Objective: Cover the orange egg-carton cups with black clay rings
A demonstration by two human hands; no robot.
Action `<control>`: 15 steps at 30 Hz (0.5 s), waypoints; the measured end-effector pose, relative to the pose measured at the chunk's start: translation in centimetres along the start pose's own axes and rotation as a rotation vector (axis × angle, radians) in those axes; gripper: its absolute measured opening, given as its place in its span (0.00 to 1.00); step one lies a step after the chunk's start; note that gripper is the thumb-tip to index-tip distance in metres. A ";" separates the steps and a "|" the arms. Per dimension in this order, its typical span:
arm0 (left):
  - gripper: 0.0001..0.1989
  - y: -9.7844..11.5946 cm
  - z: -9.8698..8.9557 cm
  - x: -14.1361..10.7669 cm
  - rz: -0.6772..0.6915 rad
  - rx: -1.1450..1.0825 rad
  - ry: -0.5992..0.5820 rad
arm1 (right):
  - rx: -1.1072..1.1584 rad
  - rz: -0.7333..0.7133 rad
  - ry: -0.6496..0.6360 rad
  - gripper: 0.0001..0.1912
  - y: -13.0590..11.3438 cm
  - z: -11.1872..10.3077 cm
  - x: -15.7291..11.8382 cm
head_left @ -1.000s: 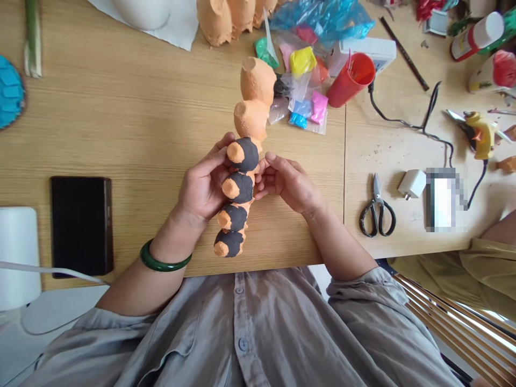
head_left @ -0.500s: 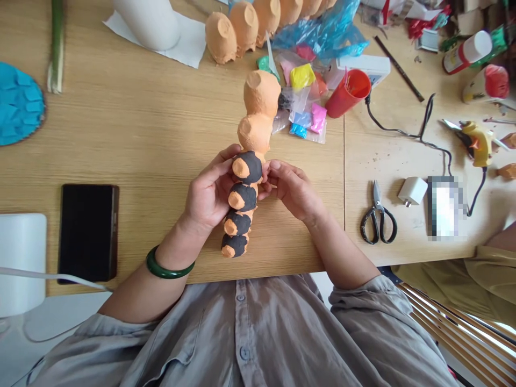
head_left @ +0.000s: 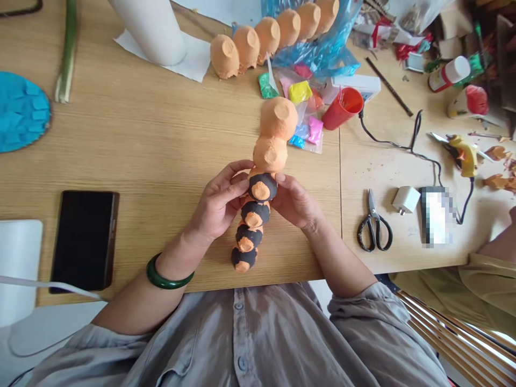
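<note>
An orange egg-carton strip (head_left: 269, 153) with a row of rounded bumps is held up between both hands, over the table near my body. The four bumps closest to me carry black clay-like bands, while the two far ones are plain orange. My left hand (head_left: 220, 199) grips the strip's left side, its thumb by the farthest black band (head_left: 268, 180). On the right side my right hand (head_left: 296, 201) pinches the same bump, its thumb on the edge; its other fingers are partly hidden behind the strip.
Another orange egg-carton strip (head_left: 246, 47) lies at the back beside blue plastic (head_left: 338, 48). Coloured clay packets (head_left: 300, 92) and a red cup (head_left: 342, 109) sit beyond my hands. Scissors (head_left: 374, 223), a white adapter (head_left: 406, 200) and a yellow glue gun (head_left: 463, 153) are at right; a black phone (head_left: 84, 241) at left.
The strip has turned so its bump tops face me more, and shifted slightly right. My right fingers have moved from the strip's edge to closer around it. My left hand has shifted right.
</note>
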State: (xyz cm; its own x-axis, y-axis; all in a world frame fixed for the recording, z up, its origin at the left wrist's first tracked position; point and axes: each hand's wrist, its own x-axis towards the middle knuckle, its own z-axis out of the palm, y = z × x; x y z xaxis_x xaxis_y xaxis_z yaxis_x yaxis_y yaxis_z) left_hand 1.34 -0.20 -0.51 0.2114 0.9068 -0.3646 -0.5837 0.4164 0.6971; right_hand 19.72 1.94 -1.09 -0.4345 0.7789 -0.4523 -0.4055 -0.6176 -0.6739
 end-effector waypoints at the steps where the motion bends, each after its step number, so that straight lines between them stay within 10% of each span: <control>1: 0.16 0.0 0.1 -0.1 -0.001 0.011 -0.003 | 0.008 0.010 -0.008 0.19 0.0 -0.1 0.0; 15: 0.10 0.1 -1.0 1.0 -0.052 -0.146 0.123 | -0.066 0.033 0.071 0.16 0.1 0.3 0.6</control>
State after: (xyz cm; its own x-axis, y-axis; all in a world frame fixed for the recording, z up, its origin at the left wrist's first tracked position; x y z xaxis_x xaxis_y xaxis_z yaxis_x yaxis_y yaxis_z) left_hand 0.66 0.68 -1.44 0.1518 0.8660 -0.4765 -0.6842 0.4400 0.5817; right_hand 19.15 2.33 -1.22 -0.3880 0.7656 -0.5132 -0.3372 -0.6361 -0.6940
